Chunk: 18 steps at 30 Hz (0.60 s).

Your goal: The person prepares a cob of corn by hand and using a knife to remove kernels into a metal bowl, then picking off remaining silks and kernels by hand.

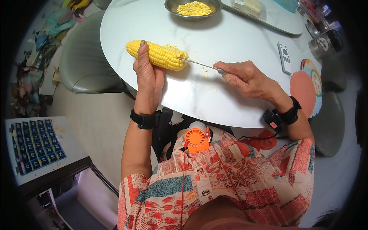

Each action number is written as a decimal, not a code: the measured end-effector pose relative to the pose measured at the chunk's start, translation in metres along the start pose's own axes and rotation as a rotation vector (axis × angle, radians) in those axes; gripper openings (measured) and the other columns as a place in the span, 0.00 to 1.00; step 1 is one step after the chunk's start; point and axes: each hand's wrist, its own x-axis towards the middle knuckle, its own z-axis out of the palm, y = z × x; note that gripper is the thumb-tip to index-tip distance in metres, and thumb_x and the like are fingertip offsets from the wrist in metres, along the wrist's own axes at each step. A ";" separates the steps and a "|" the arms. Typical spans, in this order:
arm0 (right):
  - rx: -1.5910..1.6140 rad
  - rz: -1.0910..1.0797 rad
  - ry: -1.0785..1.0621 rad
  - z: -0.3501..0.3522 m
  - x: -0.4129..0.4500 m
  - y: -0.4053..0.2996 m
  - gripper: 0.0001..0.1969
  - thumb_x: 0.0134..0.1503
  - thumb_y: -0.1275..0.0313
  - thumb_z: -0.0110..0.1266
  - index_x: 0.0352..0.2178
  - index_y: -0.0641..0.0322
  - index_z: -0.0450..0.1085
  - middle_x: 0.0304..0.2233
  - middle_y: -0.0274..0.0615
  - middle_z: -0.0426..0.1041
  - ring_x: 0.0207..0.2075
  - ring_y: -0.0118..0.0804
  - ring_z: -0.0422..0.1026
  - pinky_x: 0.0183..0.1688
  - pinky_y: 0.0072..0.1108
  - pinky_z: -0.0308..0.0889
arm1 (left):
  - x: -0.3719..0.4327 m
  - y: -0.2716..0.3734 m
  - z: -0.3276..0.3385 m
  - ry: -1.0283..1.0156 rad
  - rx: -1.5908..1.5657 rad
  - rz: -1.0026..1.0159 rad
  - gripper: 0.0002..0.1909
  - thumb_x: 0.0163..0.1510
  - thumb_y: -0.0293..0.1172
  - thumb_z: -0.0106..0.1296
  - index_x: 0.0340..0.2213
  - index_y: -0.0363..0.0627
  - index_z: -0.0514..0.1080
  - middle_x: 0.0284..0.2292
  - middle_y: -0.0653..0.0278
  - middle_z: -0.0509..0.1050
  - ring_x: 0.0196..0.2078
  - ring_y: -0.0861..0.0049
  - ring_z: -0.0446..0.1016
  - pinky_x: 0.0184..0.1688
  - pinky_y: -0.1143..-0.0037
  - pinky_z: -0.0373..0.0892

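My left hand [148, 67] grips an ear of corn [158, 55] above the tabletop, the thumb lying across its upper side. Yellow kernels cover most of the cob, but its right end looks ragged where some are gone. In my right hand [244, 76] is a thin metal knife [201, 64], its tip touching the cob's right end. Most of the knife's handle is hidden by my fingers. A few loose kernels [206, 76] lie on the table under the blade. Beyond the corn stands a metal bowl [169, 11] holding cut kernels [195, 8].
The white marble-patterned table [230, 37] has a curved near edge. A tray [276, 27] with a wrapped package [250, 8] sits at the back right. A remote control [284, 57] and round mats [302, 92] lie to the right. A grey chair [86, 54] is at the left.
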 end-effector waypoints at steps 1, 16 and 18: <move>0.029 0.032 -0.009 -0.003 0.001 -0.003 0.18 0.55 0.72 0.44 0.46 0.70 0.64 0.22 0.50 0.69 0.19 0.33 0.65 0.27 0.22 0.63 | -0.003 0.001 0.002 -0.002 -0.021 -0.002 0.26 0.50 0.46 0.53 0.39 0.37 0.60 0.36 0.59 0.65 0.42 0.67 0.68 0.47 0.64 0.69; -0.038 0.177 -0.122 -0.009 0.006 -0.016 0.17 0.54 0.75 0.44 0.46 0.70 0.64 0.22 0.50 0.70 0.18 0.36 0.66 0.25 0.26 0.63 | 0.001 -0.005 -0.005 0.012 -0.004 0.004 0.23 0.49 0.42 0.55 0.38 0.38 0.61 0.35 0.61 0.66 0.40 0.70 0.69 0.46 0.65 0.69; -0.080 0.185 -0.064 0.001 0.003 -0.018 0.17 0.54 0.76 0.43 0.46 0.70 0.63 0.21 0.51 0.69 0.18 0.36 0.65 0.24 0.26 0.62 | 0.001 -0.005 -0.004 0.024 -0.004 0.007 0.22 0.48 0.40 0.55 0.38 0.38 0.61 0.35 0.61 0.66 0.40 0.71 0.69 0.46 0.65 0.69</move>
